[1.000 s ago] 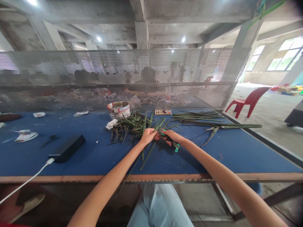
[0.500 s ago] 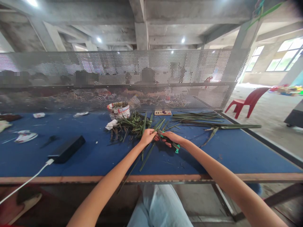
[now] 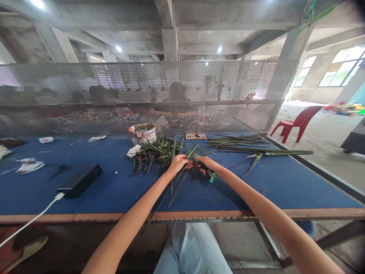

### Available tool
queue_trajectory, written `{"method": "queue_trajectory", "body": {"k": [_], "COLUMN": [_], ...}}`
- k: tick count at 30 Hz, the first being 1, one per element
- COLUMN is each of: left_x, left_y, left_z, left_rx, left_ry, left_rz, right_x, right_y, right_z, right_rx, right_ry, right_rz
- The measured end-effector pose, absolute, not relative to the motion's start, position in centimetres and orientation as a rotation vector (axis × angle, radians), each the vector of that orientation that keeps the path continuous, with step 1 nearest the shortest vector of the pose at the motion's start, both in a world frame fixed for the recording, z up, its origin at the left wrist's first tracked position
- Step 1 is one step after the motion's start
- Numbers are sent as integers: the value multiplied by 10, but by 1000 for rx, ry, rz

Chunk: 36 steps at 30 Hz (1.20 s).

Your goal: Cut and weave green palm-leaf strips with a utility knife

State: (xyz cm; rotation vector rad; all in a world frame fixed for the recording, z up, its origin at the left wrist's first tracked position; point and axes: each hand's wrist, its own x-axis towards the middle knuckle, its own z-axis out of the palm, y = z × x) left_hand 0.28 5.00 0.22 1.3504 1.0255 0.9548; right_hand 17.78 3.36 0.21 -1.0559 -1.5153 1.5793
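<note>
Near the middle of the blue table, my left hand (image 3: 178, 164) is closed around long green leaf strips (image 3: 190, 152), whose ends stick out beyond the fingers. Close to its right, my right hand (image 3: 209, 163) grips shears (image 3: 212, 176) with black and green handles. Their short metal tip points left toward the leaf strips; whether the blades touch a strip is too small to tell. A heap of cut green leaf pieces (image 3: 159, 146) lies just beyond my left hand. More strips (image 3: 178, 189) lie loose below my hands, one reaching over the front edge.
Behind the heap stands a round paper-covered container (image 3: 142, 134). A phone (image 3: 195, 136) lies by the perforated metal screen (image 3: 228, 91). Long leaves (image 3: 239, 141) rest at the right. A black power bank (image 3: 82, 180) with a white cable sits left. A red chair (image 3: 299, 122) stands beyond the table.
The shears in my right hand have shifted slightly, their tip now a little higher and more to the right. My left hand stays nearly in place, still holding the leaf strips.
</note>
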Motion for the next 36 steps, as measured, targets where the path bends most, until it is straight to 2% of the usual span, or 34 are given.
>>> {"method": "queue_trajectory", "body": {"k": [14, 21, 30, 36], "left_x": [9, 9, 7, 3], "left_y": [35, 28, 45, 44], "left_z": [3, 7, -3, -3], "left_rx": [1515, 1556, 1668, 1758], "left_ry": [1003, 943, 979, 1017], "left_rz": [836, 670, 972, 1052], "right_x": [176, 185, 182, 180], "right_y": [33, 41, 37, 39], "right_z": [-4, -3, 3, 2], "right_rx": [-1106, -1116, -1000, -988], "right_ry": [-1469, -1331, -1342, -1393], "right_rz": [1497, 1403, 1590, 1653]}}
